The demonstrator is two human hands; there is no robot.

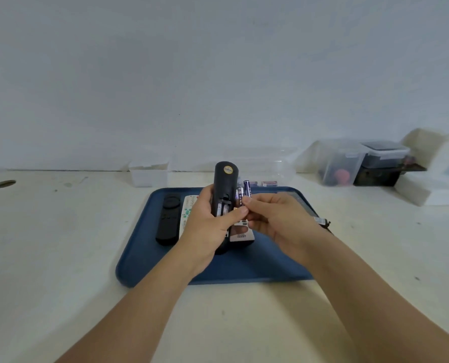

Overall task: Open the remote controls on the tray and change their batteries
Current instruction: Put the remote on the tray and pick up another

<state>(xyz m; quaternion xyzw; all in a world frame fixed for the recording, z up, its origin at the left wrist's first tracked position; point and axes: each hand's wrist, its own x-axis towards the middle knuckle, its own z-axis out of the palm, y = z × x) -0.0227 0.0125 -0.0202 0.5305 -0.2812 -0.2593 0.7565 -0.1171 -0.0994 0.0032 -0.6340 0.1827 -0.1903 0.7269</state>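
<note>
My left hand [207,221] grips a black remote [224,184] held upright above the blue tray [144,255], its back facing me and its battery compartment uncovered. My right hand [273,218] pinches two dark blue batteries [244,191] right beside that compartment. On the tray lie a slim black remote [169,218], a white remote [188,208] partly hidden behind my left hand, and a pinkish remote [240,233] under my hands.
More batteries [269,183] lie past the tray's far edge. A small white box [148,174] and clear plastic containers [341,163] stand along the wall. A small dark object [323,221] sits at the tray's right edge. A cable hole [4,183] is far left.
</note>
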